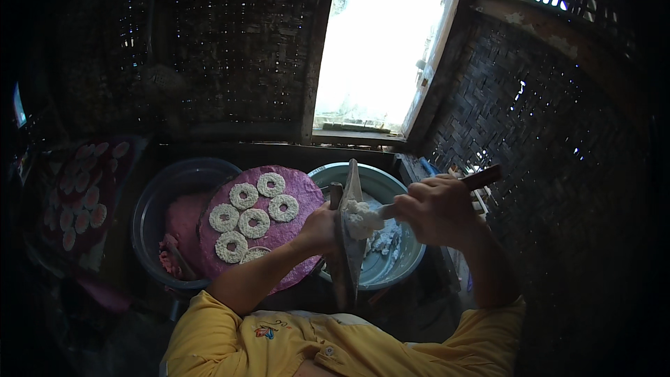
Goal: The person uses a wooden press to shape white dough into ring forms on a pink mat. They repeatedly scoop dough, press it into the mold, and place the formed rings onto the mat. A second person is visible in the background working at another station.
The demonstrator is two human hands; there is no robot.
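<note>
My left hand (319, 230) is closed round a flat, tilted board (353, 255), seen nearly edge-on in front of me. In my right hand (438, 211) is a spatula-like tool, its brown handle (483, 177) sticking out past the fist. Its pale blade reaches a lump of white, wet dough (363, 220) against the board's right face; the blade's exact shape is hidden. Behind and below the board stands a light blue-green basin (413, 255) with more white dough inside. Left of my left hand, several white dough rings (254, 223) lie on a round purple sheet (307, 199).
A dark basin (150, 202) at the left holds pink dough (188, 220), partly under the purple sheet. Farther left, several pale pink rounds (82, 181) lie on a dark red sheet. Woven walls and a bright window (377, 49) close off the far side.
</note>
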